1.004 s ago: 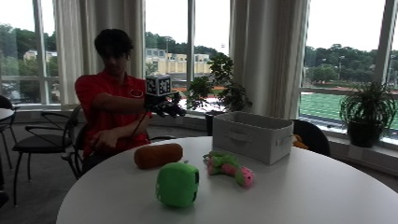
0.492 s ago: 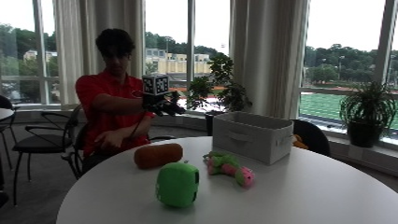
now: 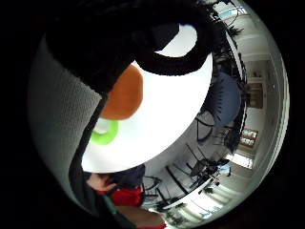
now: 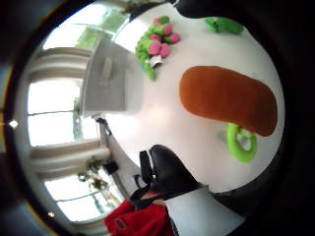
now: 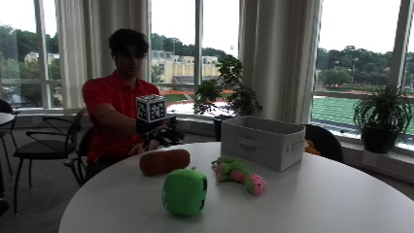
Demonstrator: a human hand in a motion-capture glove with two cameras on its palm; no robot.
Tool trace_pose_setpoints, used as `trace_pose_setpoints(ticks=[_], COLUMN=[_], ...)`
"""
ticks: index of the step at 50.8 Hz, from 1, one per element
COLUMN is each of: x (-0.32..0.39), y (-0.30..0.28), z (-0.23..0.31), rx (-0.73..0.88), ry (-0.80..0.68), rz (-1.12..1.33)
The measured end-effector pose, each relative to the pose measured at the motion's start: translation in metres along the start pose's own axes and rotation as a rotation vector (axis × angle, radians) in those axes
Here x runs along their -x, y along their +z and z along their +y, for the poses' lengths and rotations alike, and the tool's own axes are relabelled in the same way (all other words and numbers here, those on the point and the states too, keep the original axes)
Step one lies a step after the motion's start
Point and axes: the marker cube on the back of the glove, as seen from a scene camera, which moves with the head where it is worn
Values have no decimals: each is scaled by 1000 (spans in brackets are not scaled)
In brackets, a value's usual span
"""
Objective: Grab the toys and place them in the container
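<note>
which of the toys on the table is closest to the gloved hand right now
The orange-brown oblong toy. It lies just below the gloved right hand, while the green blocky toy and the green-and-pink plush sit farther across the table.

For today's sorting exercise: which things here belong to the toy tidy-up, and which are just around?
Job: orange plush toy; green plush toy; green and pink plush toy; green ring; white fabric container; gloved right hand.

Around: round white table; potted plants; chairs.
</note>
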Motion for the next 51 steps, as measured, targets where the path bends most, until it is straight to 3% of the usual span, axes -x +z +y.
trace_pose_setpoints(ticks=[32, 42, 51], x=[-20, -24, -18], y=[66, 65, 66], z=[-49, -60, -65], rx=[127, 168, 108], ry=[0, -13, -23], rz=[248, 189, 127])
